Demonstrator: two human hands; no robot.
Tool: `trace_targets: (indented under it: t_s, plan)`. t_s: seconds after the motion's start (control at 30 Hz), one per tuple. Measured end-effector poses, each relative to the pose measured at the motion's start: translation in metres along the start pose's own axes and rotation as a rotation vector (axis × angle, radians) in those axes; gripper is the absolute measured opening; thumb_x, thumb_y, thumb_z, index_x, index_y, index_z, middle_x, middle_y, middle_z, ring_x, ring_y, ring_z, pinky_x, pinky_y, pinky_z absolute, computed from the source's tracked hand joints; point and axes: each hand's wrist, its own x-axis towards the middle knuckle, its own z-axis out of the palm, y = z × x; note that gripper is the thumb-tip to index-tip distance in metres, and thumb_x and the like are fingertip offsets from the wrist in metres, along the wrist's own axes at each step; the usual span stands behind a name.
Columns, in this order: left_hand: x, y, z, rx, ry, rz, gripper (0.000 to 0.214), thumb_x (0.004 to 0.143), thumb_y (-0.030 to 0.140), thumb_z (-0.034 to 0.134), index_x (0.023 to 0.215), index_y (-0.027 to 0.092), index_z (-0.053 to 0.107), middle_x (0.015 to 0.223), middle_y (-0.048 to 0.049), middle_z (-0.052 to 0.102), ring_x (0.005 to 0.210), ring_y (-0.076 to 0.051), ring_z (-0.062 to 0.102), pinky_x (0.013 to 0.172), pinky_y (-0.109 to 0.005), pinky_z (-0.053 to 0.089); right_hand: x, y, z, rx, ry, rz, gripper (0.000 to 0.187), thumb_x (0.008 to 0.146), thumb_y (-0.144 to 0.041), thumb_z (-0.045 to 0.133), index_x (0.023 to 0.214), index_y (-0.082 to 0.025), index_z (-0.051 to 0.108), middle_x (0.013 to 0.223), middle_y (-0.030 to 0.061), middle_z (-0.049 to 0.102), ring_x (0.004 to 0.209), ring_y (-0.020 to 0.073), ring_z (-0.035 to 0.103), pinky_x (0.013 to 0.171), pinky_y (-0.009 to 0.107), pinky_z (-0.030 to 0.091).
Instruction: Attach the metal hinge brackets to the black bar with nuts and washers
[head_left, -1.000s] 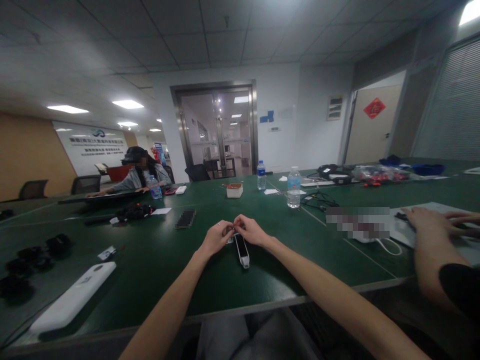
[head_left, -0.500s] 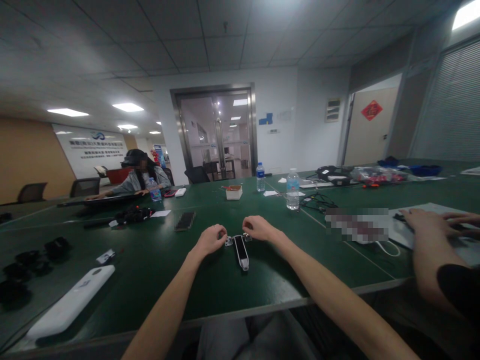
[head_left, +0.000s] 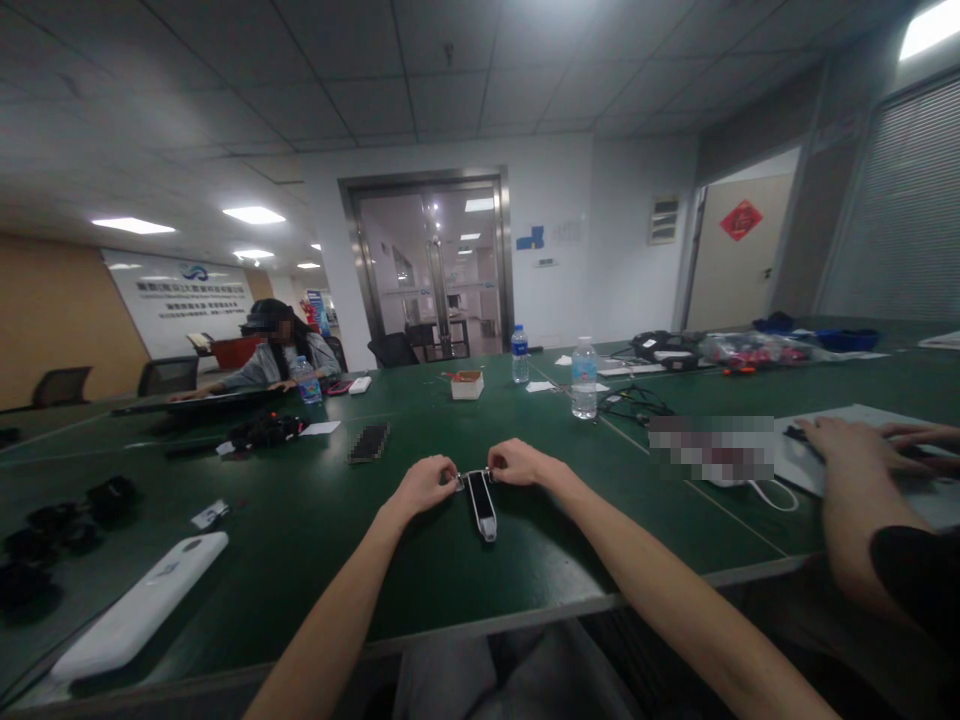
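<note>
A slim white-edged device with a dark top face (head_left: 481,502) lies on the green table, its narrow end towards me. Small shiny metal pieces stick out sideways at its far end. My left hand (head_left: 429,484) is at the left piece, thumb and fingers pinched on it. My right hand (head_left: 520,463) pinches at the piece on the right side, which its fingers mostly cover. Both forearms rest low over the table's front edge. The exact kind of device cannot be made out.
Beyond my hands stand a small box (head_left: 466,386) and water bottles (head_left: 584,378). A dark blurred slab (head_left: 369,442) lies left of them. A long white case (head_left: 142,605) is at the near left. To the right, a co-worker's hands (head_left: 862,440) lie over a pale board.
Both hands have come in closer to the metal pieces, and the fingers now cover them more. The right hand has lowered slightly. The device stays in place.
</note>
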Motion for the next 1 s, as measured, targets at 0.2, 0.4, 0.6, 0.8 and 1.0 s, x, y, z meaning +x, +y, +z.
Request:
trace_targets:
  t_s: [0.2, 0.4, 0.6, 0.8, 1.0]
  plan:
    - [-0.0003, 0.0026, -0.0018, -0.016, -0.009, -0.012, 0.016, 0.079, 0.030, 0.059, 0.087, 0.018, 0.066, 0.083, -0.0033, 0.064, 0.077, -0.019, 0.058, 0.063, -0.026, 0.041, 0.0000, 0.0022, 0.0004, 0.012, -0.004, -0.007, 0.018, 0.078, -0.026, 0.059, 0.091, -0.019, 0.068, 0.086, 0.0023, 0.068, 0.072, 0.0125, 0.059, 0.060, 0.019, 0.038]
    - [-0.0013, 0.0066, -0.0046, -0.034, -0.003, -0.012, 0.017, 0.081, 0.032, 0.058, 0.086, 0.018, 0.066, 0.081, -0.0031, 0.063, 0.073, -0.019, 0.057, 0.060, -0.026, 0.039, -0.0010, 0.0016, 0.0002, 0.025, 0.000, -0.011, 0.017, 0.077, -0.027, 0.058, 0.090, -0.019, 0.067, 0.085, 0.0027, 0.068, 0.071, 0.0129, 0.059, 0.061, 0.020, 0.039]
    - [-0.0019, 0.0076, -0.0054, -0.042, 0.003, -0.016, 0.016, 0.083, 0.030, 0.057, 0.087, 0.018, 0.066, 0.081, -0.0026, 0.063, 0.071, -0.018, 0.057, 0.059, -0.026, 0.040, -0.0014, 0.0010, -0.0006, 0.028, 0.006, -0.011, 0.017, 0.077, -0.026, 0.059, 0.090, -0.019, 0.068, 0.086, 0.0029, 0.068, 0.073, 0.0135, 0.060, 0.061, 0.020, 0.039]
    - [-0.0002, 0.0029, -0.0012, -0.026, 0.005, -0.019, 0.016, 0.081, 0.032, 0.060, 0.086, 0.018, 0.066, 0.080, -0.0027, 0.064, 0.073, -0.018, 0.058, 0.061, -0.026, 0.040, -0.0012, -0.0011, -0.0007, 0.018, 0.011, -0.005, 0.017, 0.076, -0.026, 0.059, 0.089, -0.019, 0.068, 0.083, 0.0029, 0.068, 0.071, 0.0137, 0.060, 0.059, 0.020, 0.038]
    - [-0.0003, 0.0039, -0.0017, -0.024, 0.014, 0.006, 0.016, 0.082, 0.032, 0.058, 0.086, 0.019, 0.066, 0.080, -0.0025, 0.064, 0.074, -0.018, 0.058, 0.063, -0.026, 0.040, -0.0011, -0.0005, -0.0007, 0.017, 0.011, -0.008, 0.016, 0.076, -0.024, 0.059, 0.089, -0.019, 0.068, 0.083, 0.0026, 0.068, 0.071, 0.0133, 0.060, 0.058, 0.019, 0.037]
